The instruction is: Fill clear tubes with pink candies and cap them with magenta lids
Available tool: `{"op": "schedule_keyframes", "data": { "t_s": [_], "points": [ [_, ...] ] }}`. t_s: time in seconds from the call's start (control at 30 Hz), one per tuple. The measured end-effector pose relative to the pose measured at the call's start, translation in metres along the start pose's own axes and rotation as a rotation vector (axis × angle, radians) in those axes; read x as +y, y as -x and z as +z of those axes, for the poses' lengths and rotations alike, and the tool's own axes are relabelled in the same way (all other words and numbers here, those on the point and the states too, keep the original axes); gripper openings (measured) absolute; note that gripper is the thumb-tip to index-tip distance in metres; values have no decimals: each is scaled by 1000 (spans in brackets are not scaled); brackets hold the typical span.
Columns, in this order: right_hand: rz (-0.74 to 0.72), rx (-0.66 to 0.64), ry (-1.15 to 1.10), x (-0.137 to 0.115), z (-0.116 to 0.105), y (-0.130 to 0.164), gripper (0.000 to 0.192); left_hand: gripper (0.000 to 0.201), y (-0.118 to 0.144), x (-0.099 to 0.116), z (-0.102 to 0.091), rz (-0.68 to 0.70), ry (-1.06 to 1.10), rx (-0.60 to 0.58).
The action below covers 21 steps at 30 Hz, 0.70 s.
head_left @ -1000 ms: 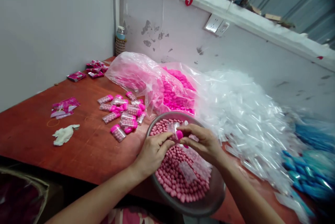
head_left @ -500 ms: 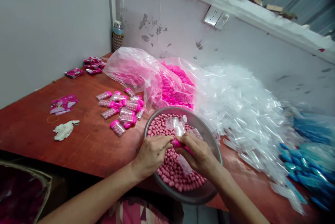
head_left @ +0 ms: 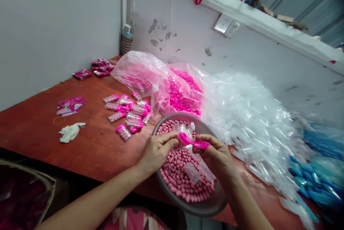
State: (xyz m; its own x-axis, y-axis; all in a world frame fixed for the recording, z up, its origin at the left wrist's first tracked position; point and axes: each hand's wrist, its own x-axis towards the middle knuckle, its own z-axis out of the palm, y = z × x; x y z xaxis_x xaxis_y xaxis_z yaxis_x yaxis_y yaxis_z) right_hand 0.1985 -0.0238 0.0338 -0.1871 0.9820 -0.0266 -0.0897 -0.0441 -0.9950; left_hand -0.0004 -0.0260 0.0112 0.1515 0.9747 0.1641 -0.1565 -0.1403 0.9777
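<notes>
A reddish-brown wooden table (head_left: 88,151) stands in a corner, with a plain grey wall on the left and a scuffed pale wall behind that carries a socket (head_left: 225,25) under a cluttered ledge. The near edge of the table runs across in front of the person; the left half is mostly bare wood, holding only a crumpled white rag (head_left: 70,132) and a few pink packets (head_left: 70,104). The right half is crowded – a heap of clear plastic tubes (head_left: 255,122), then blue caps (head_left: 317,176) at the far right.

A round metal bowl (head_left: 206,206) sits at the near edge, full of small pink candy balls (head_left: 182,176) with a few clear tubes lying on top. Behind it a thin plastic bag (head_left: 150,79) holds bright pink caps. To the left of the bowl lies a cluster of filled capped tubes (head_left: 129,115).

Over the bowl, the left hand (head_left: 157,151) pinches a small tube with a pink cap (head_left: 185,138) between thumb and fingertips, while the right hand (head_left: 217,154) grips another pink cap (head_left: 201,144) – the two pieces meeting just above the candy
</notes>
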Motion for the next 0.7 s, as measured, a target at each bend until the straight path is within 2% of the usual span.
{"op": "schedule_keyframes", "data": {
  "t_s": [0.07,0.13,0.23,0.3,0.5,0.6,0.7],
  "points": [
    [32,-25,-8,-2,4,-4,35,21,2,0,0,47,-41,-58],
    [141,-140,-27,-7,11,-9,40,20,4,0,-1,109,-66,-96],
    [345,-336,-119,-14,21,-12,42,21,6,0,-1,160,-80,-91],
    [408,-385,-179,-15,26,-13,39,23,6,1,-3,161,-84,-88],
    [413,-310,-291,-2,38,-13,31,25,8,-2,-5,198,-140,-48],
    [367,-287,-256,-3,43,-15,27,25,9,-2,-2,208,-138,-20],
    [330,-299,-154,-13,41,-22,34,26,2,4,-4,171,-110,19]
  ]
}}
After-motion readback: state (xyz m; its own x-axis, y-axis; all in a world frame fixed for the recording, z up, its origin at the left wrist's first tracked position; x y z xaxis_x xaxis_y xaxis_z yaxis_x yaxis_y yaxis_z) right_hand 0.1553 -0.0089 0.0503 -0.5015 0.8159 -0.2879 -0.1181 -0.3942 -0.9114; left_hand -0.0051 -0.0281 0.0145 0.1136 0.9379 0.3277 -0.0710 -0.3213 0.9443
